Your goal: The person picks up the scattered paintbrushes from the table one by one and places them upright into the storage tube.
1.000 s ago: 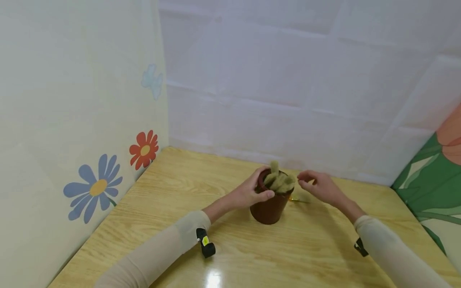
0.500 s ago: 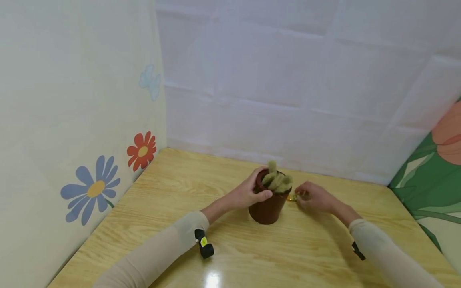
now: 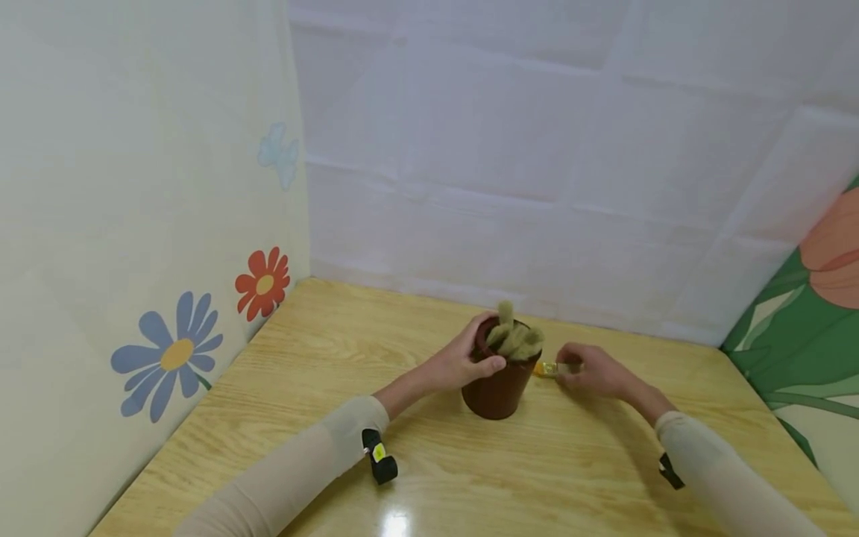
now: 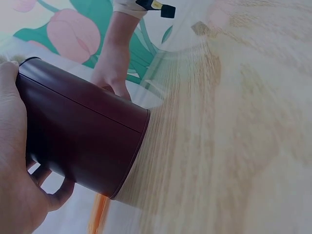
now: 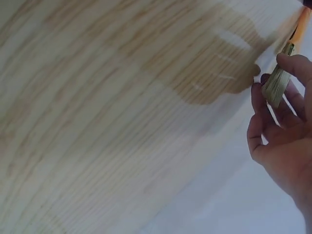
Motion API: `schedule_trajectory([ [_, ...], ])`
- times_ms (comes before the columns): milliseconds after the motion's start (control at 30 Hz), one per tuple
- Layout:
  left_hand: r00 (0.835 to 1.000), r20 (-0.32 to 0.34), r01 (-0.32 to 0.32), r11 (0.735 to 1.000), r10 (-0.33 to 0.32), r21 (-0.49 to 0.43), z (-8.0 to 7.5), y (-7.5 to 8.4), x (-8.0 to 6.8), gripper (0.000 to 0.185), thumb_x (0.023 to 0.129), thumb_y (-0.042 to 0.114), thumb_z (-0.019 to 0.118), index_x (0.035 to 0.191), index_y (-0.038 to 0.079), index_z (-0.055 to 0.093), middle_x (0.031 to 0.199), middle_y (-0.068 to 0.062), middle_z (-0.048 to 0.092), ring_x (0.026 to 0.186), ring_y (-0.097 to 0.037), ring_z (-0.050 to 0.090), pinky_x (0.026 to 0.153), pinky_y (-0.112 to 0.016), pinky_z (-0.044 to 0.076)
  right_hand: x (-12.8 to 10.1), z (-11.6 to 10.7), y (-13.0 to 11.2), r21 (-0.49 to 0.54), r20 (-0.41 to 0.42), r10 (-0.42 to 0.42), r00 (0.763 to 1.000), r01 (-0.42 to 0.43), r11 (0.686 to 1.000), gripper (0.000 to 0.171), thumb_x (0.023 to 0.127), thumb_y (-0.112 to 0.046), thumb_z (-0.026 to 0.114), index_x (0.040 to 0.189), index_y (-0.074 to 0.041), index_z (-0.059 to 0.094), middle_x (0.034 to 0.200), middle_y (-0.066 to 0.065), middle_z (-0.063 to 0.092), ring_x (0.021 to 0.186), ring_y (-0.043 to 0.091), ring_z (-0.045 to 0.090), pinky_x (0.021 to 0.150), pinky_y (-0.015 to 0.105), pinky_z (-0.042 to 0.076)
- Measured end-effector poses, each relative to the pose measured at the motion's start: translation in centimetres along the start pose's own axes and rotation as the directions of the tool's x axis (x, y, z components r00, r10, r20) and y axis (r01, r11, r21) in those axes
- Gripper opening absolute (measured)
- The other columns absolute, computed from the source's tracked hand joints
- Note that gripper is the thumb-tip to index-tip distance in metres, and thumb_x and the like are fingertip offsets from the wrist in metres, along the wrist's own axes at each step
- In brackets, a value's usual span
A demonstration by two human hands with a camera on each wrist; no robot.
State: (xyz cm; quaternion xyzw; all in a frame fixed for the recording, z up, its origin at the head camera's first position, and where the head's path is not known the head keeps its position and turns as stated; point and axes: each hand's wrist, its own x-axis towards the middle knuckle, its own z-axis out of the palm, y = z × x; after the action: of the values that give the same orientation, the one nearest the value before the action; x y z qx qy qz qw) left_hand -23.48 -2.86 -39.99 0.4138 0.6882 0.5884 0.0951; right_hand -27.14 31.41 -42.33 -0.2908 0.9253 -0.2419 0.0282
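My left hand grips a dark red-brown cylindrical pot near its rim, thumb in front and fingers round the far side. Out of the pot's mouth stick fuzzy olive-green pieces. To the right of the pot, my right hand pinches a paintbrush by its bristle end. The right wrist view shows the pale bristles between thumb and fingers. The brush's orange handle runs behind the pot, which partly hides it in the head view.
Under both hands lies a wood-grain table. A white sheet hangs along its back edge, and a flower-printed sheet along the left. Black wrist cameras sit on both sleeves.
My right hand has come down to the paintbrush beside the pot and taken hold of its bristle end. The left hand keeps its grip on the pot in nearly the same place.
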Motion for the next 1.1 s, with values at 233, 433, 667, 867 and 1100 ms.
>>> schedule_trajectory([
  [233,1.000,-0.003,0.005,1.000,-0.005,0.010,0.0,0.0,-0.1,0.091,0.100,0.051,0.061,0.161,0.007,0.010,0.123,-0.010,0.045,0.118,-0.018,0.048,0.095,-0.033,0.044,-0.5,-1.2,-0.7,0.016,-0.070,-0.030,0.997,0.031,0.999,0.013,0.094,-0.007,0.075,0.106,-0.006,0.070,0.096,-0.001,0.066,0.084,0.016,0.060,0.070,0.034,0.049],
  [433,1.000,0.008,-0.003,0.999,0.002,0.035,-0.1,0.0,-0.1,0.089,0.101,0.050,0.059,0.161,0.008,0.009,0.114,-0.010,0.044,0.112,-0.018,0.048,0.091,-0.034,0.043,-0.6,-3.0,-1.9,0.186,-0.128,0.049,0.991,-0.025,0.982,0.029,0.097,-0.017,0.074,0.120,0.000,0.066,0.100,0.013,0.067,0.078,0.019,0.060,0.069,0.036,0.053],
  [667,1.000,0.004,-0.016,1.000,0.016,0.013,-0.1,-0.2,-0.1,0.087,0.101,0.048,0.060,0.161,0.008,0.012,0.132,-0.009,0.042,0.118,-0.018,0.048,0.097,-0.033,0.045,-0.7,-4.6,-3.3,0.346,-0.209,0.178,0.961,-0.098,0.933,0.041,0.098,-0.026,0.074,0.128,-0.002,0.063,0.106,0.016,0.069,0.090,0.021,0.068,0.079,0.037,0.056],
  [867,0.999,-0.035,-0.034,0.999,0.034,0.007,0.4,-3.5,0.6,0.085,0.098,0.057,0.061,0.160,0.023,0.015,0.137,-0.007,0.041,0.123,-0.017,0.048,0.099,-0.034,0.045,-1.0,-6.2,-4.9,0.368,-0.412,0.217,0.885,-0.056,0.928,0.036,0.098,-0.027,0.074,0.122,0.000,0.067,0.096,0.009,0.071,0.086,0.020,0.066,0.074,0.025,0.053],
  [1100,0.998,-0.037,-0.054,0.998,0.055,0.025,0.2,-4.1,0.9,0.084,0.099,0.055,0.060,0.161,0.022,0.014,0.138,-0.008,0.042,0.124,-0.018,0.047,0.101,-0.036,0.043,0.0,-9.9,-9.0,0.585,-0.674,0.221,0.705,0.326,0.743,0.024,0.093,-0.005,0.077,0.109,0.011,0.069,0.084,0.008,0.071,0.074,0.017,0.063,0.069,0.023,0.053],
])
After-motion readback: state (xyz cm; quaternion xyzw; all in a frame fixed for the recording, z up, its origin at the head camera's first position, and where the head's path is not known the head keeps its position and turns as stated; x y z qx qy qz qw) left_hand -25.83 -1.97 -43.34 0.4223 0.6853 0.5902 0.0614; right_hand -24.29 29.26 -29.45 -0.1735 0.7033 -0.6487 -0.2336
